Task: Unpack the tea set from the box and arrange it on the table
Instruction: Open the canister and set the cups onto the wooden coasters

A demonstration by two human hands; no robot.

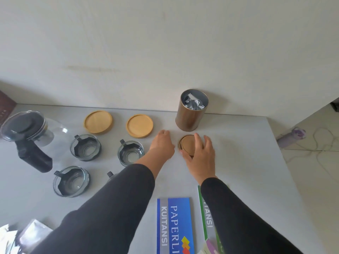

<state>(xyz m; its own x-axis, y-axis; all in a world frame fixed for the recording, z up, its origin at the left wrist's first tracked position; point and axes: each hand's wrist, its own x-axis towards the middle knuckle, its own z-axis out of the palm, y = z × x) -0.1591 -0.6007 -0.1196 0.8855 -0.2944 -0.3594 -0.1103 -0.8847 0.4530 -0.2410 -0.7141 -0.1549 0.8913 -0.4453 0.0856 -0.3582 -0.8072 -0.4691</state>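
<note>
Pale grey table point(238, 162) meets a bare off-white wall, with tiled floor showing at the far right. Near the wall stands an open copper-coloured tea canister point(189, 114) holding a crumpled silver foil pouch point(193, 102). Just in front of it lies the canister's wooden lid point(188, 143), which the right hand point(200, 158) grips with thumb and curled fingers around its rim; the palm hides the lid's near edge. The left hand point(162, 145) rests flat on the table beside it, fingers straight and together, touching nothing else. Two wooden coasters point(98, 121) point(140, 126) lie side by side further left. Three glass cups point(85, 147) point(130, 153) point(71, 181) with dark handles sit in front of them; a fourth cup point(110, 174) is almost wholly hidden behind the left sleeve, only its handle showing. A glass teapot point(31, 136) with black lid and handle stands at the left edge, distorted by the lens. Two receipt booklets point(173, 226) point(209, 226) are cut off by the bottom edge, the green one partly under the right sleeve. Silvery wrapping point(31, 233) at bottom left is hard to make out.
</note>
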